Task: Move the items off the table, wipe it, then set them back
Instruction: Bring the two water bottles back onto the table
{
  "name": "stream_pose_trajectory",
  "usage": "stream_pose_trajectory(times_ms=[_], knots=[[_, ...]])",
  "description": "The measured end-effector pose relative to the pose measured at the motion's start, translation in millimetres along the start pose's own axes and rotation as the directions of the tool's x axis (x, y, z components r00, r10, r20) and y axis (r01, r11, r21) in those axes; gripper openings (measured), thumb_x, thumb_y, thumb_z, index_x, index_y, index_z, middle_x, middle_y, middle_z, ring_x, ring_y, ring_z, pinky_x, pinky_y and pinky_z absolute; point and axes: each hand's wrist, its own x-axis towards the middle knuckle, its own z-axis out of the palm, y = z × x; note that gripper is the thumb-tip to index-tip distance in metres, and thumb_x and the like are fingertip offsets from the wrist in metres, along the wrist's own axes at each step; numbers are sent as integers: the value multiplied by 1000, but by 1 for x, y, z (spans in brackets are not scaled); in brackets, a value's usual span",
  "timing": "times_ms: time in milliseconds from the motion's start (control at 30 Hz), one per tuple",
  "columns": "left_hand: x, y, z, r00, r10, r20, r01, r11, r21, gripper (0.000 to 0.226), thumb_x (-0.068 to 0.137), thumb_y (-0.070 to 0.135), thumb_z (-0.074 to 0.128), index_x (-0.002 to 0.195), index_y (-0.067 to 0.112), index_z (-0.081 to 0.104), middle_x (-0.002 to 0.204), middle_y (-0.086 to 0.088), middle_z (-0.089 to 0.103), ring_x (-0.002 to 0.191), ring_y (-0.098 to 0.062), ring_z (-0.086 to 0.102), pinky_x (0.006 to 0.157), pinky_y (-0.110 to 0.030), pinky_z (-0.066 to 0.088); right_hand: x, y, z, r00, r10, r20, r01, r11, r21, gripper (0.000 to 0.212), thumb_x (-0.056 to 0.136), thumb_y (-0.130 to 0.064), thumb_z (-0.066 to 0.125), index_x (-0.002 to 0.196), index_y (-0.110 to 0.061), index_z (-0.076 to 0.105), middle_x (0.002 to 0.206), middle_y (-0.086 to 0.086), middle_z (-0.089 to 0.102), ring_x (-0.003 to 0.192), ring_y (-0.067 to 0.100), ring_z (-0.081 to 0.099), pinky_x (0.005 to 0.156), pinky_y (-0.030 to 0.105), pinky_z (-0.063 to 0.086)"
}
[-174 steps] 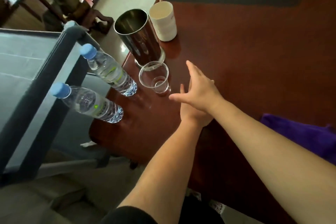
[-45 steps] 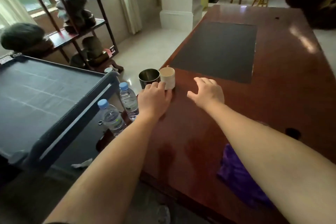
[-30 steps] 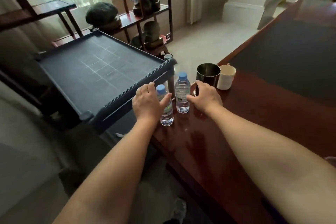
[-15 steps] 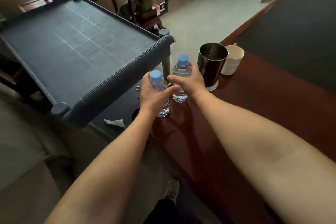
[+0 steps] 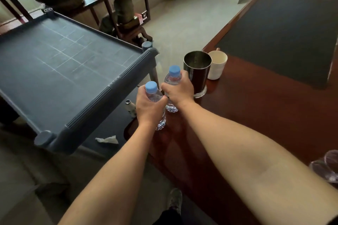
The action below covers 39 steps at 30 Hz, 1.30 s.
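Compared with half a second earlier, both grasps are seen to be tightened and the bottles appear slightly raised, though lift-off from the table cannot be confirmed. The left hand is wrapped around the nearer water bottle just below its blue cap; the right hand is clamped on the farther water bottle at mid-body. Both bottles are held upright at centre frame, over the table's left edge, beside the grey cart filling the upper left. The bottles appear sealed and full, so moderate weight is expected; thin clear plastic is judged likely to dent under pressure and to be somewhat slippery, so a full wrap around the body is preferred over a pinch at the cap. A steel cup and a cream mug stand touching each other just right of the hands; a clear plastic cup is noted at the lower right edge.
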Motion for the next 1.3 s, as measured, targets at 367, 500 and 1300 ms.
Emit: stream_pose_trajectory(times_ms=[367, 500, 1300], knots=[[-42, 78, 45, 975, 167, 145, -165, 986, -22, 39, 70, 26, 79, 90, 35, 47, 85, 13, 58, 73, -1, 55, 64, -17, 38, -33, -3, -131, 985, -2, -174, -1, 1000, -20, 48, 64, -32, 78, 100, -28, 46, 94, -7, 62, 83, 16, 58, 69, 25, 38], [-67, 112, 76, 955, 215, 205, -200, 976, -91, 37, 62, 30, 76, 85, 37, 48, 79, 16, 61, 70, 11, 57, 63, -7, 40, -47, 1, -189, 958, 13, -287, -15, 1000, -5, 45, 61, -38, 78, 90, -30, 45, 83, -15, 60, 75, 8, 59, 60, 15, 36], [-188, 202, 330, 626, 335, 705, -247, 942, -229, 42, 70, 27, 72, 101, 24, 44, 102, -2, 59, 88, -18, 59, 75, -33, 48, -64, 111, -440, 570, 189, -800, -315, 949, 0, 56, 73, -38, 80, 116, -21, 49, 103, -6, 63, 89, 14, 58, 75, 23, 38]])
